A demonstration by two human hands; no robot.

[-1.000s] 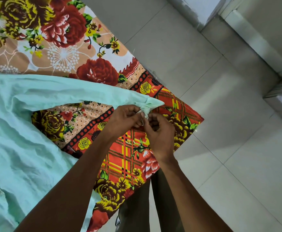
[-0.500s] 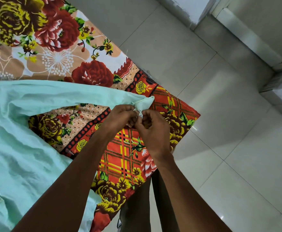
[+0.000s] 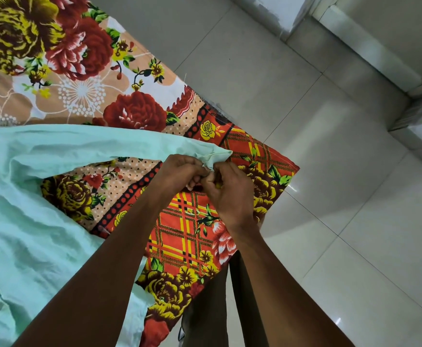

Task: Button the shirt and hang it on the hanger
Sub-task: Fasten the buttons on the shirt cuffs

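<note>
A pale mint-green shirt [image 3: 24,221] lies spread over the left of the bed, with one long sleeve stretched to the right. The sleeve's cuff [image 3: 213,156] lies near the bed's corner. My left hand [image 3: 180,174] pinches the cuff from the left with curled fingers. My right hand [image 3: 230,194] pinches the same cuff from the right, fingertips meeting those of the left hand. The button itself is hidden between my fingers. A row of buttons shows on the shirt front at the lower left. No hanger is in view.
A floral bedsheet [image 3: 185,236] in red, yellow and orange covers the bed, whose corner points right. Glossy pale floor tiles [image 3: 342,209] fill the right side. A white wall base and step [image 3: 370,46] run along the upper right. My legs stand below the bed corner.
Both hands with the cuff have drifted slightly left and down in view, and the fingertips have closed tighter together on the cuff. The shirt body has not moved.
</note>
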